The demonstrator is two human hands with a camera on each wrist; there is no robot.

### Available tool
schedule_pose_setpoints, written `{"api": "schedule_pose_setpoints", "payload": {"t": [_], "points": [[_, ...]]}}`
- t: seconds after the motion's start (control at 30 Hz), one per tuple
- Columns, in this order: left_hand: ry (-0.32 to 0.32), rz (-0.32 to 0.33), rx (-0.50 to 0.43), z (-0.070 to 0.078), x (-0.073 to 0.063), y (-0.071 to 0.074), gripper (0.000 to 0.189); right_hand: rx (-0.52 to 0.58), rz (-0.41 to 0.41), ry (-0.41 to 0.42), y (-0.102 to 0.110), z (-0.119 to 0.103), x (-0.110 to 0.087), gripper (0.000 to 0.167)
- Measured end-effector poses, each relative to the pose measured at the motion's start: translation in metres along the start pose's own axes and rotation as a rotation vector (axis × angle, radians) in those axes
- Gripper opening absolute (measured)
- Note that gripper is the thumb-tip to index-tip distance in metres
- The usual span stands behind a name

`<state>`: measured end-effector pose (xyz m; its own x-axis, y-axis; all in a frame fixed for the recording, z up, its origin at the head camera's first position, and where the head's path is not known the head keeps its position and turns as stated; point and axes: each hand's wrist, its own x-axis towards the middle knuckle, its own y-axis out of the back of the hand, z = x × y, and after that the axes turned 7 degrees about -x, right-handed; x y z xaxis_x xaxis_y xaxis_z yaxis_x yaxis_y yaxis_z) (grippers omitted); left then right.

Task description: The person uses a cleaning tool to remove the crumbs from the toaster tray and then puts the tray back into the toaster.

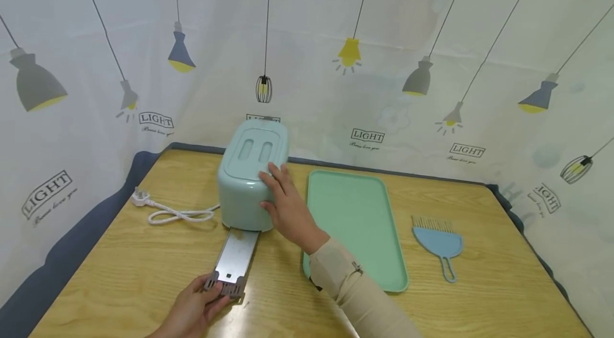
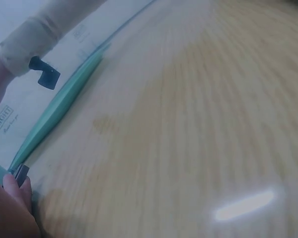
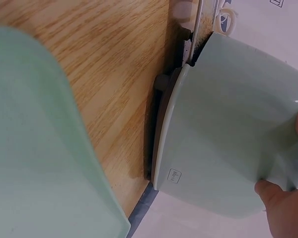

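A pale mint toaster (image 1: 247, 194) with a slotted lid stands at the back left of the table. From its near end a metal crumb tray (image 1: 237, 252) sticks out towards me, its far end hidden inside the toaster. My left hand (image 1: 194, 306) pinches the tray's brown slotted end between thumb and fingers. Against the toaster's near right upper edge rests my right hand (image 1: 290, 212), fingers spread over the lid and side. In the right wrist view its thumb (image 3: 270, 193) presses the toaster's side. Only part of the left hand (image 2: 12, 206) shows in the left wrist view.
A green serving tray (image 1: 352, 226) lies right of the toaster, under my right forearm. Farther right is a blue brush (image 1: 437, 244) with pale bristles. The toaster's white cord and plug (image 1: 177, 214) lie to its left. A printed curtain (image 1: 307, 61) hangs behind the table.
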<state>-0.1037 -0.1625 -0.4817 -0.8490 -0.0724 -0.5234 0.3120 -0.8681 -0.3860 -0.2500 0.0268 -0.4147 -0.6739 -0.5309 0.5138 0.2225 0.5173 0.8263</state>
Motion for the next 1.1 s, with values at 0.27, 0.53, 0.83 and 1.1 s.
{"api": "schedule_pose_setpoints", "payload": {"t": [0.27, 0.53, 0.83, 1.1], "points": [[-0.019, 0.002, 0.001, -0.003, -0.005, 0.005, 0.034, -0.041, 0.025, 0.022, 0.0, 0.001, 0.004, 0.059], [0.035, -0.076, -0.007, 0.002, -0.01, 0.012, 0.033, -0.023, 0.02, 0.022, 0.003, 0.005, 0.007, 0.058], [0.078, -0.11, 0.007, 0.001, -0.016, 0.019, 0.047, -0.014, -0.009, 0.021, 0.008, 0.003, 0.006, 0.059], [0.142, -0.16, 0.031, -0.004, -0.026, 0.033, 0.056, -0.015, -0.04, 0.033, 0.005, -0.001, 0.002, 0.061]]}}
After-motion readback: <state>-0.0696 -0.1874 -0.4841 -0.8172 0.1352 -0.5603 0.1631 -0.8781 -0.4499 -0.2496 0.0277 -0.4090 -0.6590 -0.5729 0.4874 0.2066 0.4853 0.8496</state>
